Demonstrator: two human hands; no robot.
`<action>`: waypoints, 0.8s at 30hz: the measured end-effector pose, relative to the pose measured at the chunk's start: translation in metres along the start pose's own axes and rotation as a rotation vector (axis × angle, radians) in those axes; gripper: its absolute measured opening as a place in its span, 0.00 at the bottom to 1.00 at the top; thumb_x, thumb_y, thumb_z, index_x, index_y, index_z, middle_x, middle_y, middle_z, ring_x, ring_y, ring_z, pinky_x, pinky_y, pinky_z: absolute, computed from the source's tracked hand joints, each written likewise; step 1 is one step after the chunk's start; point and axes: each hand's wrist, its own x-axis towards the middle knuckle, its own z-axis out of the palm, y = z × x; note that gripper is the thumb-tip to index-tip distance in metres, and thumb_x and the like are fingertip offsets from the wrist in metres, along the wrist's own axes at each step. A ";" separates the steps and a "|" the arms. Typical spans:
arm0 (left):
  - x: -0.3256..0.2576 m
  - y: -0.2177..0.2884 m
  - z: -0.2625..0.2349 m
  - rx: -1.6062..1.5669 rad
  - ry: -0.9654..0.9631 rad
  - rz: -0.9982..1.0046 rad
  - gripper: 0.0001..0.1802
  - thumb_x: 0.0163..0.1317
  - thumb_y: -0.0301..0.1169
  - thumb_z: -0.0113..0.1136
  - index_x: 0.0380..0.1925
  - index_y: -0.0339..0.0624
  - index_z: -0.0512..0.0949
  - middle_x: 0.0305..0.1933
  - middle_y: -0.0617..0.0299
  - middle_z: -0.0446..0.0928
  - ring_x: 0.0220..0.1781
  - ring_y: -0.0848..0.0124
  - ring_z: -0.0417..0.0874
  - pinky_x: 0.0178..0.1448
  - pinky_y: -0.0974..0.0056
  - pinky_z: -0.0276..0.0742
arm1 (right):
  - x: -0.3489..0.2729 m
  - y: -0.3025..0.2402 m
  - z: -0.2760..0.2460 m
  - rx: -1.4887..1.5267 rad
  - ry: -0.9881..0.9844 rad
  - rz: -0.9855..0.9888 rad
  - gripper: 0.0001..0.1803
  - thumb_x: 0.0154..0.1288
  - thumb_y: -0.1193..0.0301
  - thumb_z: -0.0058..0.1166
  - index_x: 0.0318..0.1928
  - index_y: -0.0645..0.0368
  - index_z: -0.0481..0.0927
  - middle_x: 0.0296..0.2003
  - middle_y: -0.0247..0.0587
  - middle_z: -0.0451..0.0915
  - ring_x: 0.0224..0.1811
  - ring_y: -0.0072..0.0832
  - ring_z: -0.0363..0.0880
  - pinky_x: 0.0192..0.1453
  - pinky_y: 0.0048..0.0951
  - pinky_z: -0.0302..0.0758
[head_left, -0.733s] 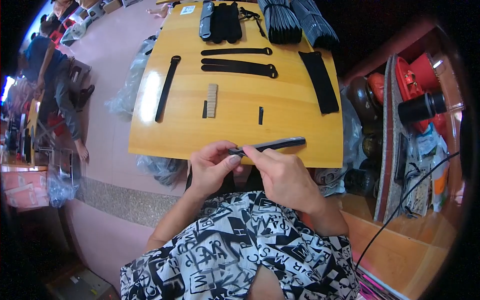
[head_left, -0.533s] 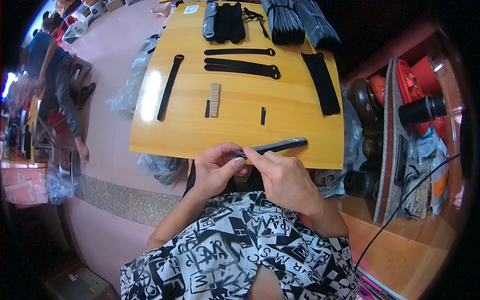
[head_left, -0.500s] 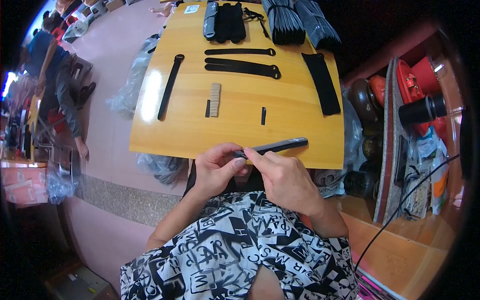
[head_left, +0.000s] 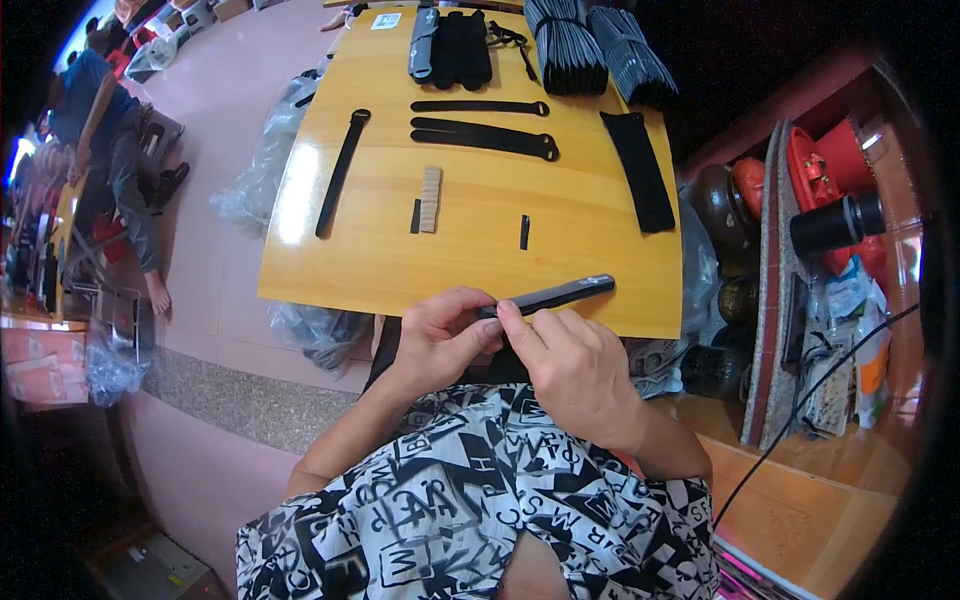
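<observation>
The left hand (head_left: 435, 335) pinches the near end of a long, narrow black strap (head_left: 555, 295) at the wooden table's (head_left: 470, 265) near edge. Its long axis runs rightward, rising slightly. The right hand (head_left: 570, 370) presses its forefinger and thumb together on that same end, beside the left fingertips.

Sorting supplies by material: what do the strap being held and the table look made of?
The black strap looks like woven fabric webbing: matte, flat, thin, slightly glossy at its far end. The table looks like varnished wood or laminate: yellow-orange grain with a bright sheen.
</observation>
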 end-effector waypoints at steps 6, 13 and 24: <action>-0.002 0.003 0.007 0.135 0.017 0.104 0.08 0.59 0.21 0.59 0.37 0.29 0.75 0.28 0.61 0.78 0.27 0.78 0.79 0.31 0.73 0.76 | -0.004 -0.009 -0.002 -0.150 -0.002 -0.001 0.20 0.53 0.71 0.50 0.48 0.64 0.78 0.23 0.34 0.69 0.26 0.27 0.72 0.25 0.27 0.68; 0.002 0.001 0.010 0.447 -0.017 0.320 0.07 0.53 0.18 0.60 0.33 0.32 0.76 0.27 0.57 0.77 0.24 0.74 0.78 0.28 0.71 0.73 | -0.010 -0.012 -0.001 -0.264 -0.018 -0.012 0.18 0.54 0.71 0.51 0.46 0.65 0.79 0.23 0.34 0.71 0.25 0.26 0.72 0.24 0.24 0.67; 0.005 -0.011 0.024 0.559 -0.028 0.447 0.11 0.46 0.17 0.62 0.31 0.33 0.75 0.24 0.53 0.73 0.21 0.63 0.76 0.24 0.65 0.70 | -0.018 -0.018 -0.009 -0.423 -0.196 0.050 0.22 0.51 0.71 0.49 0.49 0.65 0.78 0.24 0.34 0.71 0.27 0.27 0.72 0.26 0.27 0.68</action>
